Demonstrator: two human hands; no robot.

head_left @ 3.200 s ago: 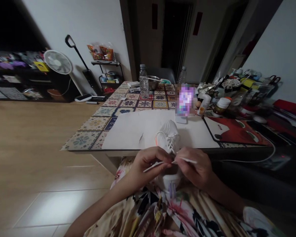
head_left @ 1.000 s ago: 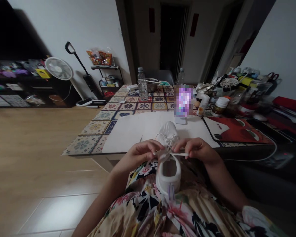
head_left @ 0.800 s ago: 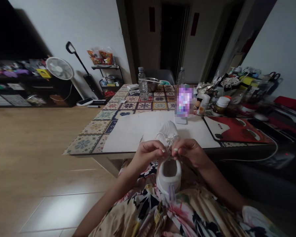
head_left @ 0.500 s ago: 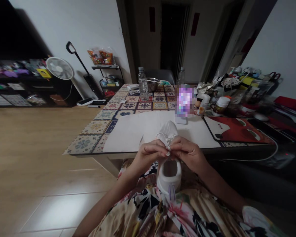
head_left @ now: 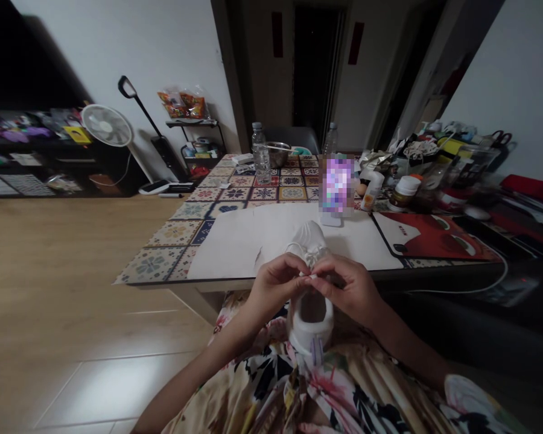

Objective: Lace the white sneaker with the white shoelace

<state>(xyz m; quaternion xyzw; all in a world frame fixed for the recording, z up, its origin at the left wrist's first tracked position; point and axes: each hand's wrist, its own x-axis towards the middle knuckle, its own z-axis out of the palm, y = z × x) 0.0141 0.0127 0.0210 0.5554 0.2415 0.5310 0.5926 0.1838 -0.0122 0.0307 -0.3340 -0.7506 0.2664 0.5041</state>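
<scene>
A white sneaker (head_left: 308, 342) with a purple strip at its heel rests between my lap and the table edge, its toe pointing away over the table. My left hand (head_left: 276, 282) and my right hand (head_left: 347, 284) meet above the tongue, just in front of the shoe opening. Both pinch the white shoelace (head_left: 308, 275), thumbs against fingertips. The fingers cover most of what they hold, so the exact shape of the lace there is hidden. Farther forward, a loose loop of lace lies across the toe part.
White paper (head_left: 233, 241) covers the near part of the patterned table (head_left: 160, 256). A phone with a blurred screen (head_left: 337, 185) stands beyond the shoe. To the right lie a red-and-white case (head_left: 434, 235) and several bottles and jars. A water bottle (head_left: 261, 158) and metal bowl (head_left: 278, 158) stand farther back.
My fingertips have closed in tighter over the lace, and the white piece that stuck out below them is now mostly covered. The right hand's fingers are more arched. The sneaker stays in place.
</scene>
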